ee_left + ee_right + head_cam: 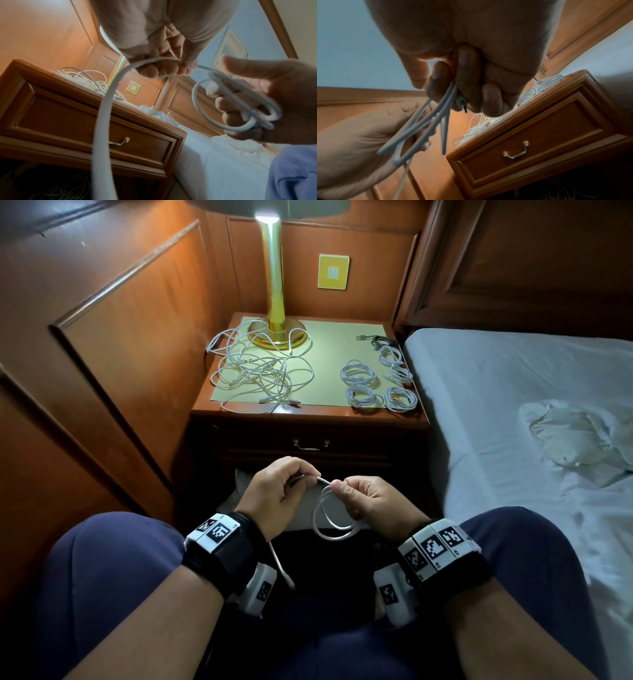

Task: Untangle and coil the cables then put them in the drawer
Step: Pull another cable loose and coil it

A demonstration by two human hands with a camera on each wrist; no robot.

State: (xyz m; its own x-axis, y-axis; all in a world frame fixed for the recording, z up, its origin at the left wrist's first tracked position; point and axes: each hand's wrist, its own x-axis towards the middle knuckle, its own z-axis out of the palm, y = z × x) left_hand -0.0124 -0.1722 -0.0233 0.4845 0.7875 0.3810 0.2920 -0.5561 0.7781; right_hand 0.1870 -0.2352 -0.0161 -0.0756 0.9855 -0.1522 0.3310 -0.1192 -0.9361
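Our knees [102, 577], in dark blue cloth, filled the bottom of the head view, with black wrist straps carrying square-patterned white blocks above them. Beyond lay the bed [513, 422], its pale sheet creased and a crumpled white cloth on it, and beside it the glossy wooden nightstand [308, 414] with a flat yellowish mat on top. Its drawer [310, 451] was closed, a small brass handle at the middle of its front; we could not tell what it held. A polished brass lamp [274, 285] stood at the back of the mat, its shade cut off by the frame's top edge. Around the lamp's base and toward the left front sprawled the tangled cables [257, 371], thin, white and looping over one another. On the right side sat the coiled cables [376, 381], small round bundles close together, with a darker cable behind them too small to make out. Between our knees, in front of the drawer, we held the white cable [329, 515]: our right hand [370, 494] had fingers and thumb curled round its smooth, round loops, and our left hand [281, 491] pinched the free strand, whose end hung down past the left wrist. Both wrist views were blurred.
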